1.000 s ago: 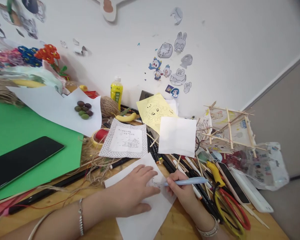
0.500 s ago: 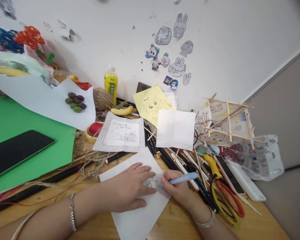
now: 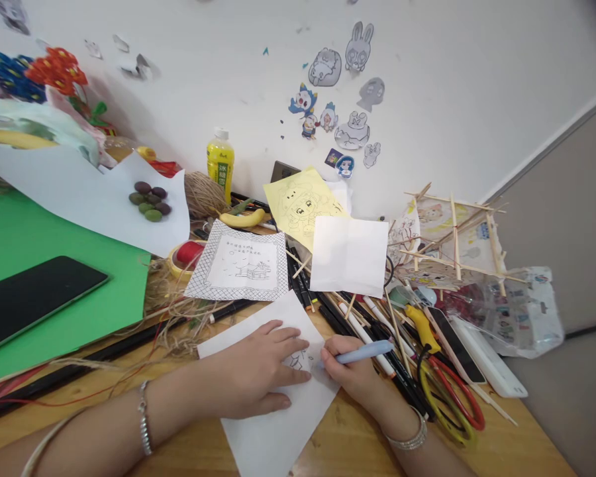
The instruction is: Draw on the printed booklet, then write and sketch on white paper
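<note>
A white sheet of paper [image 3: 273,434] lies on the wooden table near me, with a small line drawing on it. My left hand [image 3: 251,377] lies flat on the sheet, fingers stretched out, pressing it down. Just right of it, my right hand [image 3: 352,377] is closed round a light blue pen [image 3: 365,353], whose tip rests on the paper beside the drawing. Silver bracelets sit on both wrists.
Several black markers and wooden sticks [image 3: 357,311] are piled behind my hands. A bordered house drawing [image 3: 241,262], a blank white square [image 3: 350,255] and a yellow drawing [image 3: 302,209] lie further back. A phone [image 3: 30,298] rests on green card at left; a stick frame [image 3: 451,238] stands right.
The view dropped slightly between the earliest frame and now. My hands stay on the sheet, with the pen tip shifted only a little over the drawing.
</note>
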